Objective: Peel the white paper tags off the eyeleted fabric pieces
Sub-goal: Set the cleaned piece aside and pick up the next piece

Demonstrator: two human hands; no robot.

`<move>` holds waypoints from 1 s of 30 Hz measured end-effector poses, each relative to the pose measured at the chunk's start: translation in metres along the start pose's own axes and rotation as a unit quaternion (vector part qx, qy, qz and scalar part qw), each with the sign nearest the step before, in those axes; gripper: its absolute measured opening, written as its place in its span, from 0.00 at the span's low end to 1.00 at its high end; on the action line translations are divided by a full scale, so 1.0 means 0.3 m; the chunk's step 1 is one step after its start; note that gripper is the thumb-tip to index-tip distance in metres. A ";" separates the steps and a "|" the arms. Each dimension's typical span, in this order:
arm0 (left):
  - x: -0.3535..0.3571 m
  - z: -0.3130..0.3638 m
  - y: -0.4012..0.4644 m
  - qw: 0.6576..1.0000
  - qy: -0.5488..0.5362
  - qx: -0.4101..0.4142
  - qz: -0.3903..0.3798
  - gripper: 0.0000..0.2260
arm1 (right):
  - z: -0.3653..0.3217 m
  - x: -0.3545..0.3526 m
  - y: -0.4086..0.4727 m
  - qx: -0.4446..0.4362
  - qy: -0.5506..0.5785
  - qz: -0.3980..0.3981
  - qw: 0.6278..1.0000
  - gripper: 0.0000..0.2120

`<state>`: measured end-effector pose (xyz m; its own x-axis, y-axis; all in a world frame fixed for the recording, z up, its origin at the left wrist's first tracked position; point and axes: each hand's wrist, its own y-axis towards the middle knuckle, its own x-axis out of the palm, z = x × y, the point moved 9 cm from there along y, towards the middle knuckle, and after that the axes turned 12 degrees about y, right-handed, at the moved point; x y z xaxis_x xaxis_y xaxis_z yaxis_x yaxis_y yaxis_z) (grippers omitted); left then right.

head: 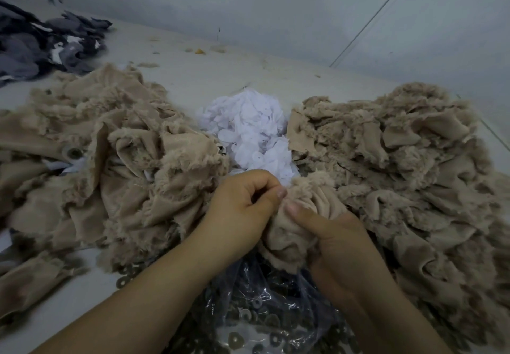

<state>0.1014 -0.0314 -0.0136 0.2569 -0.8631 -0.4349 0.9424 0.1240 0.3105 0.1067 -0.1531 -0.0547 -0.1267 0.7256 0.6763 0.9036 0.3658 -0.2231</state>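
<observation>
A pale grey worktop is running back to a plain grey wall, and bits of lint and one small yellow scrap are lying near its far edge. A heap of dark grey and black fabric offcuts is sitting toward the far left corner. Two big piles of beige fuzzy fabric pieces are taking up most of the surface, one toward the left edge, with a metal eyelet showing in it, and one toward the right edge. Between them a mound of peeled white paper tags is lying. At the near edge a clear plastic bag of dark metal ring eyelets is sitting under the wrists.

The left hand is curling its fingers and pinching the top edge of a bunched beige fabric piece, while the right hand is gripping the same piece from below, thumb pressing across it. The two hands are touching just in front of the white mound.
</observation>
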 end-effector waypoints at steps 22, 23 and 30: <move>0.079 -0.072 -0.021 0.948 -0.289 -0.125 -0.038 0.17 | 0.046 -0.028 0.001 0.092 0.090 0.051 0.990 0.20; 0.077 -0.072 -0.021 0.946 -0.295 -0.130 -0.033 0.17 | 0.046 -0.027 0.001 0.092 0.090 0.053 0.990 0.20; 0.085 -0.097 -0.022 0.937 -0.314 -0.153 -0.014 0.17 | 0.035 -0.039 0.010 0.067 0.103 0.077 0.989 0.21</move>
<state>0.1078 -0.0401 -0.0513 0.1445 -0.9740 0.1742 0.9890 0.1480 0.0070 0.1065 -0.1543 -0.0707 0.1067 0.6487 0.7535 0.8420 0.3440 -0.4155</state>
